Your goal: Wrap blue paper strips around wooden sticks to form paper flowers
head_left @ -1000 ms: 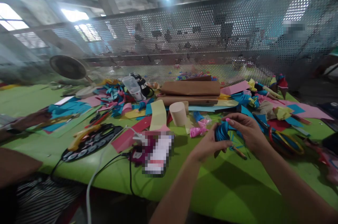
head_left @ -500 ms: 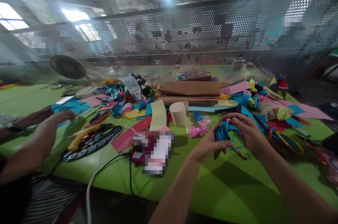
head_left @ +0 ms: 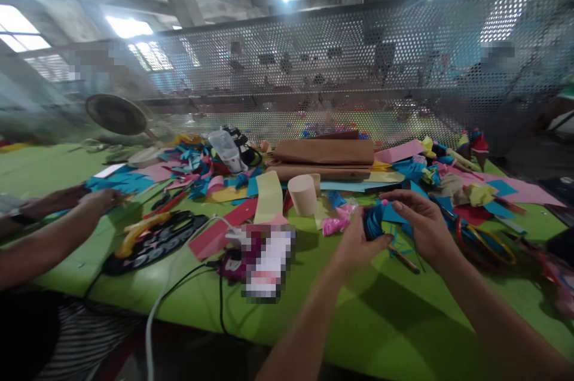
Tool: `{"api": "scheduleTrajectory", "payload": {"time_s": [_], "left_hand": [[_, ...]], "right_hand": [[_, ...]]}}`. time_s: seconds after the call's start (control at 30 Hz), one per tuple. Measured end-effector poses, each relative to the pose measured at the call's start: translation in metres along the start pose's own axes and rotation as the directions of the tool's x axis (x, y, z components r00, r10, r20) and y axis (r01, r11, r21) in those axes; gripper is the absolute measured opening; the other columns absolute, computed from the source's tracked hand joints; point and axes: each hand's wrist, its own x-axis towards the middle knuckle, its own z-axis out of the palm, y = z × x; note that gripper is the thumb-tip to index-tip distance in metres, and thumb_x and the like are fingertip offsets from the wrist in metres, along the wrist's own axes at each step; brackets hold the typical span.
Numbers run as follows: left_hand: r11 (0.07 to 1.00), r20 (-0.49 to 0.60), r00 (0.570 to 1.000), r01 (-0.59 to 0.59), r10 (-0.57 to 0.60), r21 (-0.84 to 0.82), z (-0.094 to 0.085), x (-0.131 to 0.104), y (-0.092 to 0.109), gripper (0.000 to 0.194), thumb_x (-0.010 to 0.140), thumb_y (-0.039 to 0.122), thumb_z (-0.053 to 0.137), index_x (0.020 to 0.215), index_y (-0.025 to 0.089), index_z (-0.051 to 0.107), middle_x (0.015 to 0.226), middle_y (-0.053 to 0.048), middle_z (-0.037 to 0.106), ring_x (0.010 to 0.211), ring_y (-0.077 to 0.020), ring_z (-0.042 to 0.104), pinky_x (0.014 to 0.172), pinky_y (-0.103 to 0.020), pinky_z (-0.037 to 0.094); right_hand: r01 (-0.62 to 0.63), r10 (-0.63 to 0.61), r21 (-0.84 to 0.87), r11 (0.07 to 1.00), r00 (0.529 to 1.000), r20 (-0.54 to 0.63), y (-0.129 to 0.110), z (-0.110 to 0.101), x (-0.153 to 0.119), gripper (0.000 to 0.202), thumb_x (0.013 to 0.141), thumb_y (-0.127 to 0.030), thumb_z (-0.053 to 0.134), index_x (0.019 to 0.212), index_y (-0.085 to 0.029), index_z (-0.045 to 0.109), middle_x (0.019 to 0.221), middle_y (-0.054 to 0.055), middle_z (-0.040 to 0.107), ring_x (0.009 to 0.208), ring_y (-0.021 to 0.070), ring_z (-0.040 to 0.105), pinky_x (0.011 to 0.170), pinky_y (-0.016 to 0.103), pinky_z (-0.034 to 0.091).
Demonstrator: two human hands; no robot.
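My left hand (head_left: 359,240) is closed around a blue folded-paper craft piece (head_left: 374,224) with layered, ridged sides. A small pink tip (head_left: 384,202) shows at its top. The fingers of my right hand (head_left: 419,219) are bent in at that tip, thumb and forefinger close together on it. Part of the piece is hidden behind my left thumb and palm. Just below the hands, a thin wooden-looking stick (head_left: 403,258) lies on the green table (head_left: 403,327) among narrow blue paper scraps (head_left: 401,236). Beside my left hand is crumpled pink paper (head_left: 336,222).
A beige paper roll (head_left: 302,195) stands near a phone (head_left: 271,264) and a purple power strip (head_left: 235,264) with cables. Scissors (head_left: 487,243) lie at right. Brown paper (head_left: 323,152) and coloured scraps line the back. Another person's hands (head_left: 101,198) work at left.
My left hand has turned the blue craft piece slightly, and its lit side looks darker now. My right fingers shift a little at the tip. The other person's arm has moved up.
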Motion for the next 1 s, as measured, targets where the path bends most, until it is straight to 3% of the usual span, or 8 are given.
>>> {"api": "scheduleTrajectory", "payload": {"time_s": [0.13, 0.27, 0.43, 0.67, 0.87, 1.0], "left_hand": [[0.916, -0.068, 0.991, -0.078, 0.114, 0.394, -0.001, -0.002, -0.001, 0.049, 0.082, 0.029, 0.074, 0.122, 0.021, 0.048, 0.108, -0.005, 0.062, 0.097, -0.0215, 0.060, 0.087, -0.035, 0.048], [0.818, -0.077, 0.979, -0.114, 0.190, 0.563, -0.001, -0.001, -0.005, 0.051, 0.083, 0.029, 0.073, 0.126, 0.021, 0.046, 0.116, -0.008, 0.062, 0.102, -0.0247, 0.061, 0.089, -0.039, 0.049], [0.786, -0.064, 0.968, -0.156, 0.241, 0.598, 0.000, 0.000, -0.010, 0.050, 0.084, 0.029, 0.072, 0.126, 0.020, 0.047, 0.117, -0.010, 0.063, 0.105, -0.0252, 0.062, 0.090, -0.039, 0.050], [0.795, -0.075, 0.972, -0.138, 0.224, 0.591, 0.000, -0.001, -0.007, 0.050, 0.083, 0.028, 0.072, 0.126, 0.020, 0.047, 0.117, -0.010, 0.064, 0.108, -0.0263, 0.062, 0.093, -0.040, 0.050], [0.826, -0.071, 0.974, -0.141, 0.213, 0.546, 0.000, -0.001, -0.005, 0.051, 0.084, 0.031, 0.072, 0.127, 0.021, 0.047, 0.121, -0.012, 0.062, 0.111, -0.0280, 0.061, 0.096, -0.042, 0.048], [0.833, -0.067, 0.975, -0.146, 0.214, 0.533, 0.000, -0.001, -0.003, 0.049, 0.083, 0.030, 0.072, 0.124, 0.022, 0.048, 0.120, -0.010, 0.061, 0.111, -0.0279, 0.060, 0.095, -0.041, 0.047]], "right_hand": [[0.078, -0.085, -0.170, 0.982, 0.996, -0.035, -0.002, -0.002, -0.002, 0.018, 0.081, -0.040, 0.080, 0.096, -0.030, 0.078, 0.101, 0.003, 0.075, 0.095, 0.0222, 0.066, 0.085, 0.034, 0.051], [0.125, -0.144, -0.314, 0.941, 0.989, -0.036, -0.003, -0.003, -0.004, 0.018, 0.082, -0.040, 0.079, 0.096, -0.028, 0.077, 0.100, 0.003, 0.074, 0.097, 0.0236, 0.065, 0.086, 0.036, 0.050], [0.141, -0.164, -0.354, 0.924, 0.986, -0.034, -0.003, -0.005, -0.006, 0.016, 0.083, -0.039, 0.078, 0.094, -0.027, 0.077, 0.099, 0.003, 0.073, 0.097, 0.0237, 0.066, 0.087, 0.036, 0.049], [0.119, -0.127, -0.337, 0.934, 0.992, -0.001, -0.006, -0.005, -0.005, 0.017, 0.085, -0.041, 0.076, 0.093, -0.027, 0.078, 0.099, 0.003, 0.074, 0.097, 0.0234, 0.066, 0.086, 0.035, 0.050], [0.071, -0.078, -0.271, 0.960, 0.997, -0.014, -0.007, -0.001, -0.006, 0.026, 0.086, -0.044, 0.074, 0.108, -0.029, 0.077, 0.113, 0.005, 0.075, 0.105, 0.0262, 0.066, 0.092, 0.039, 0.051], [0.056, -0.073, -0.304, 0.951, 0.996, -0.043, -0.002, -0.001, -0.005, 0.027, 0.082, -0.045, 0.078, 0.101, -0.026, 0.077, 0.106, 0.006, 0.075, 0.099, 0.0259, 0.066, 0.089, 0.040, 0.052]]}}
